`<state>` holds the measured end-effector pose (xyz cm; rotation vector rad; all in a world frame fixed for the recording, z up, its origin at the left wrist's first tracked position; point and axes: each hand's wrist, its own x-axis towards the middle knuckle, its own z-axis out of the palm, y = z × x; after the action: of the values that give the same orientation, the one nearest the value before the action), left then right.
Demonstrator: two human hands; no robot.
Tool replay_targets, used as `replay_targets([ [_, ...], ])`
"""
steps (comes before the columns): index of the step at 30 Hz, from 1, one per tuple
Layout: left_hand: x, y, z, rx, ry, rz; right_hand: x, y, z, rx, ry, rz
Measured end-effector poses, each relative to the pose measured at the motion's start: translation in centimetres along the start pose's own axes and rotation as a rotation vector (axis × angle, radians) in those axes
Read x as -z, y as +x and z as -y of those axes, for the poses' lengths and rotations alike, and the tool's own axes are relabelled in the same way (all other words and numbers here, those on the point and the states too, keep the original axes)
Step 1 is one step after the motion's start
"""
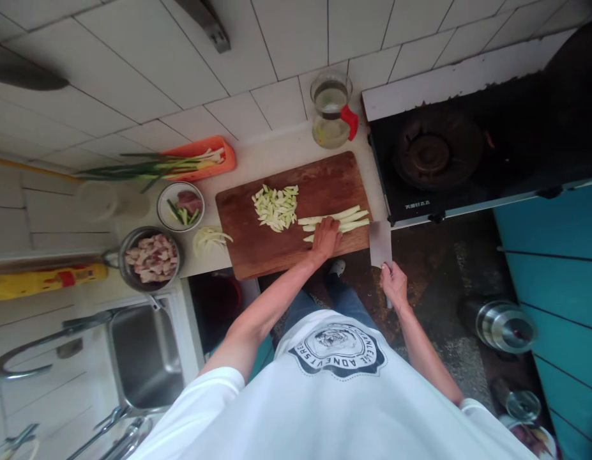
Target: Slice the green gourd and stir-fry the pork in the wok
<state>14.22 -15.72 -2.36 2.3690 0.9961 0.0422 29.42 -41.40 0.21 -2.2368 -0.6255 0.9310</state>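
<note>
My left hand (326, 237) presses down on a bundle of long pale vegetable strips (338, 221) at the right end of a wooden cutting board (257, 246). A pile of cut pale green pieces (276, 207) lies in the middle of the board. My right hand (394, 285) grips the handle of a cleaver (380, 245), whose broad blade is held just off the board's right edge, beside the strips.
A gas stove (434, 153) stands right of the board, a glass jug (331, 110) behind it. To the left are sliced onion (209, 240), a small plate with meat (180, 206), a bowl of chopped meat (151, 258), green onions on an orange tray (181, 163) and a sink (145, 351).
</note>
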Motion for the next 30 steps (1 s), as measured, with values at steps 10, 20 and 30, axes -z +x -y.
replay_targets([
  [10, 0.4, 0.6, 1.5, -0.1, 0.135, 0.049, -0.3, 1.6, 1.1, 0.111, -0.252, -0.116],
  [20, 0.3, 0.9, 1.9, -0.034, 0.24, 0.123, -3.1, 2.7, 3.5, 0.115, -0.268, -0.113],
  [30, 3.7, -6.6, 10.1, -0.017, 0.163, 0.166, -5.5, 2.0, 4.9, 0.149, -0.274, -0.108],
])
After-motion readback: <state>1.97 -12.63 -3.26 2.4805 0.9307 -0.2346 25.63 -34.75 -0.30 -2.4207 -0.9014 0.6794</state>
